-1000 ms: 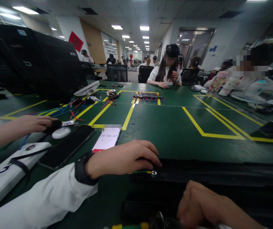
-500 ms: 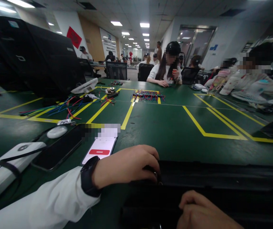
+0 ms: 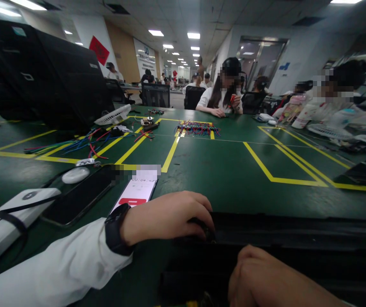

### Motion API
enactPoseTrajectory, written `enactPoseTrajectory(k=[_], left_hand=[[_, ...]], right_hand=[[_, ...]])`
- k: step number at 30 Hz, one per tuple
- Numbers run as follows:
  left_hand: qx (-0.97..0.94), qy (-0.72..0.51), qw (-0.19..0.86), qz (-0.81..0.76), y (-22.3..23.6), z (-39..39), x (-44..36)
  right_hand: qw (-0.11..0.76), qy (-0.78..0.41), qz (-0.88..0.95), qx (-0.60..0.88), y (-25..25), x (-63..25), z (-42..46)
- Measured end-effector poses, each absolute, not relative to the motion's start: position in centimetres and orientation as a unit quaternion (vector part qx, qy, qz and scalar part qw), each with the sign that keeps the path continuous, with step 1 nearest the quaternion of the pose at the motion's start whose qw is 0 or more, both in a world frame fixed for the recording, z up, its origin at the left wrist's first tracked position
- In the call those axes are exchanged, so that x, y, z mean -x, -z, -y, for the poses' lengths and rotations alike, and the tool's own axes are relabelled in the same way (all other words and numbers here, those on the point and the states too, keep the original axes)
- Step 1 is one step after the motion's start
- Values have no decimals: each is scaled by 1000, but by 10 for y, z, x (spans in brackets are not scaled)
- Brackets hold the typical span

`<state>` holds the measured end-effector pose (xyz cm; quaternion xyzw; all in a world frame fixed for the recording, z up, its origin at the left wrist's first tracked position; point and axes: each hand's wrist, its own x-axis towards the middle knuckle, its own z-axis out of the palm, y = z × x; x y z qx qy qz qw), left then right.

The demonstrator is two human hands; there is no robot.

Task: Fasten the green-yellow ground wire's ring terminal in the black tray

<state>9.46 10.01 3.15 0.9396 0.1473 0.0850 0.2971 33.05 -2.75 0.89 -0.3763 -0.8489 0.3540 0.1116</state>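
Note:
My left hand (image 3: 176,215), below a white sleeve and a black wristwatch (image 3: 116,228), reaches to the left end of a long black object (image 3: 272,228). Its fingers curl down there; a small dark thing with a glint shows at the fingertips, too dim to name. My right hand (image 3: 256,273) is closed over the dark area nearer me, with its fingertips hidden. The black object has raised, ridge-like edges, and its kind cannot be made out. Just beyond my left wrist lies a phone (image 3: 135,192) with a lit screen.
On the left lie a dark phone (image 3: 80,196), a white mouse-shaped thing (image 3: 76,175) and a white box with a black strap (image 3: 16,221). Coloured wires (image 3: 83,143) and a wire bundle (image 3: 197,128) lie farther off. A black computer case (image 3: 48,76) stands left. A person (image 3: 221,96) sits opposite.
My right hand has moved left and slightly up, with more of the forearm showing. My left hand keeps its curled pose at nearly the same place. The view has shifted slightly.

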Motion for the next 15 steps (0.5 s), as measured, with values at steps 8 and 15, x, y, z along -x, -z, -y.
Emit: enactPoseTrajectory(k=[8, 15], left_hand=[[-941, -69, 305, -132, -39, -100, -99], [-944, -48, 299, -130, -36, -102, -101]], right_hand=[[158, -365, 831, 388, -39, -343, 32], [158, -335, 825, 427, -11, -340, 43]])
